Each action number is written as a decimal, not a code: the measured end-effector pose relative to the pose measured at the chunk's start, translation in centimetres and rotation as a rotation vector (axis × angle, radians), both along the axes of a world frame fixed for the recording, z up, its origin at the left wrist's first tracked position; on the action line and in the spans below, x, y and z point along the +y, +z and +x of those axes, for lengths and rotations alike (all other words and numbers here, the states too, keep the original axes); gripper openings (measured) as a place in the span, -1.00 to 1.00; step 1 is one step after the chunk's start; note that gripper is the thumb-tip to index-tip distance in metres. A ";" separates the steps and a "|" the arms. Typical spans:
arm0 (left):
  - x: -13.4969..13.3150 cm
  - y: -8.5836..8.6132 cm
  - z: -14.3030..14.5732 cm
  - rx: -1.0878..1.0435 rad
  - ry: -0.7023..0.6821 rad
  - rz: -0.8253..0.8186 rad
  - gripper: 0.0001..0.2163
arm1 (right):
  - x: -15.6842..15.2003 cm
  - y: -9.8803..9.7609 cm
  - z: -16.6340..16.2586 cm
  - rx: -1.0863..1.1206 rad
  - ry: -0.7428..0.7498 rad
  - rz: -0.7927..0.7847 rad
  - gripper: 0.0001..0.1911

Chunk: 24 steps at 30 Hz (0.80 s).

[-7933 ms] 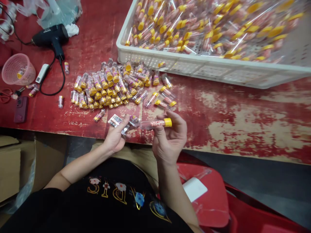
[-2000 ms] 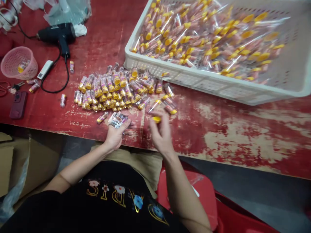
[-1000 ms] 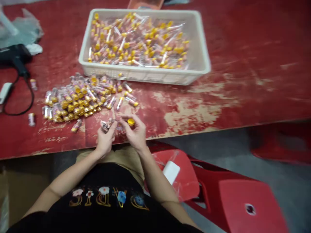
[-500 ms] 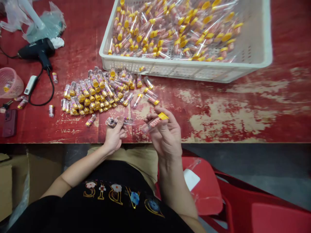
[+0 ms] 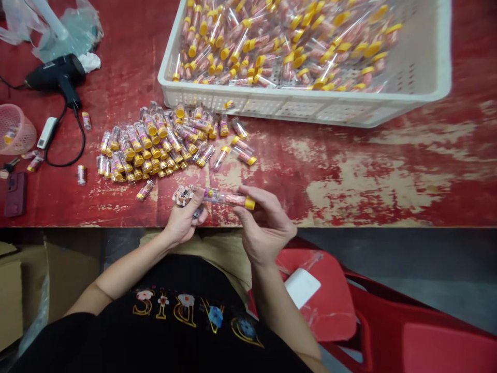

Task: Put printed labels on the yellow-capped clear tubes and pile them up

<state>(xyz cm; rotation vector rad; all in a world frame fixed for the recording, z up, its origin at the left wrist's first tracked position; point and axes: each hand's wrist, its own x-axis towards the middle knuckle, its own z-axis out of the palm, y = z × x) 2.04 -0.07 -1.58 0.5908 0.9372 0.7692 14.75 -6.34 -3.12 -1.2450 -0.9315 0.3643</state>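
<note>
One clear plastic tube with a yellow cap (image 5: pixel 229 198) lies sideways in the lower middle of the frame, held just above the near edge of the worn red table (image 5: pixel 349 171). Two hands hold it. The right hand (image 5: pixel 266 228) is curled, palm up, and its fingertips pinch the cap end. The left hand (image 5: pixel 182 220) is curled too. Its thumb presses on the other end of the tube, and it also grips one small bunch of printed paper labels (image 5: pixel 181 196).

Just above the hands is one heap of short yellow-capped tubes (image 5: pixel 155 142), too many to count. One white plastic crate (image 5: pixel 310 106) sits at the top of the frame, full of longer tubes, also too many to count.

In the upper left is one black heat gun (image 5: pixel 54 75). At the left edge is one pink mesh basket (image 5: pixel 15 129). Two red plastic chairs (image 5: pixel 334 311) show at the lower right.
</note>
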 end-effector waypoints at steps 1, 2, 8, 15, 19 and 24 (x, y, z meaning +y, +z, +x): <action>0.0 0.1 0.0 -0.003 0.007 0.006 -0.47 | -0.4 0.1 0.0 -0.049 0.003 0.005 -0.65; 0.1 0.2 -0.1 -0.007 0.025 0.014 -0.47 | -0.7 0.1 -0.1 -0.087 0.026 -0.005 -0.63; 0.2 0.6 -0.2 0.033 0.099 0.088 -0.43 | -1.9 -0.2 -0.6 -0.164 0.150 -0.070 -0.55; -0.4 0.2 -0.2 0.103 0.188 0.136 -0.44 | -1.2 -0.3 -1.0 -0.310 0.178 -0.063 -0.43; -1.0 0.3 -0.9 0.133 0.118 0.210 -0.50 | -0.8 0.0 -1.4 -0.252 0.262 -0.082 -0.41; -1.6 0.4 -1.4 0.129 0.123 0.181 -0.52 | -0.3 0.1 -2.5 -0.214 0.178 -0.029 -0.55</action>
